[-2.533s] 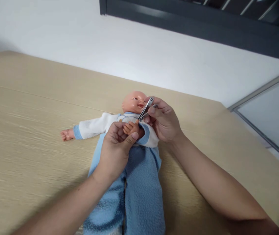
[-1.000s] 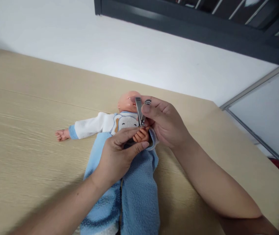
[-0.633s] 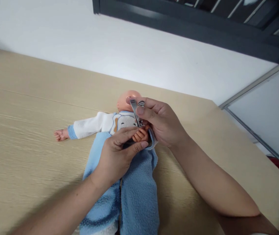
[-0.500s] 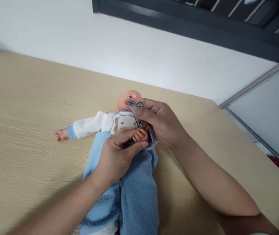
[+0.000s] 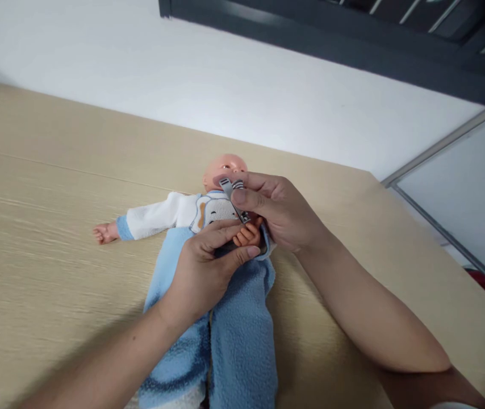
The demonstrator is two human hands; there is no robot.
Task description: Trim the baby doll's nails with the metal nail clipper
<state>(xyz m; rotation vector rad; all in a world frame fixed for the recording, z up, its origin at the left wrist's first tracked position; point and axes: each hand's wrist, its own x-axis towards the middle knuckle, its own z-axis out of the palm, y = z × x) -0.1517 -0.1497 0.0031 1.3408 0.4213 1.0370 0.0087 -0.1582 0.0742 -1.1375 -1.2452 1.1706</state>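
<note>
- A steel nail clipper (image 5: 230, 193) sat pinched between the right hand's (image 5: 279, 213) thumb and fingers, its tip touching the doll's hand (image 5: 247, 234).
- The left hand (image 5: 202, 272) curled half-closed around that doll's hand, gripping it.
- The doll (image 5: 224, 170) lay on its back beneath the fingers, in a blue fleece sleepsuit (image 5: 242, 346), on a pale wood table (image 5: 55, 170).

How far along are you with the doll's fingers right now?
Done: the doll lies face-up. In hand: the right hand holds a nail clipper at the doll's raised hand, which the left hand steadies. Left: the doll's other hand lies untouched; how many nails are trimmed cannot be told from this view.
</note>
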